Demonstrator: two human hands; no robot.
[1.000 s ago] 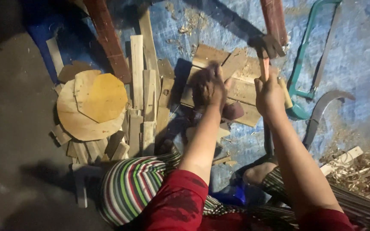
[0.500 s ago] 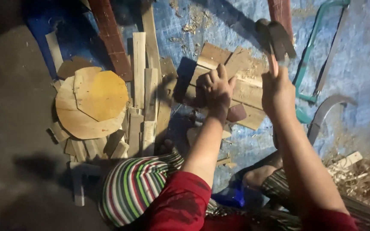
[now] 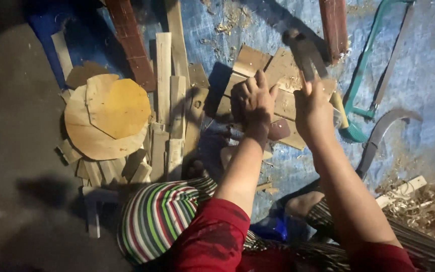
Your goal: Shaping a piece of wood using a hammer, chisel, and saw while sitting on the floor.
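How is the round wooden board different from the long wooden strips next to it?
The round wooden board is wide and curved at its edge; the long wooden strips are narrow and straight. The board has a yellowish many-sided piece lying on top, while the strips lie bare, side by side. The board is off to the left, farther from the left hand than the strips. Both are pale wood lying flat on the ground.

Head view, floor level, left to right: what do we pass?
Round wooden discs → upright wooden slats → left hand pressing on flat boards → right hand gripping a raised hammer → green-framed saw → curved blade → wood shavings.
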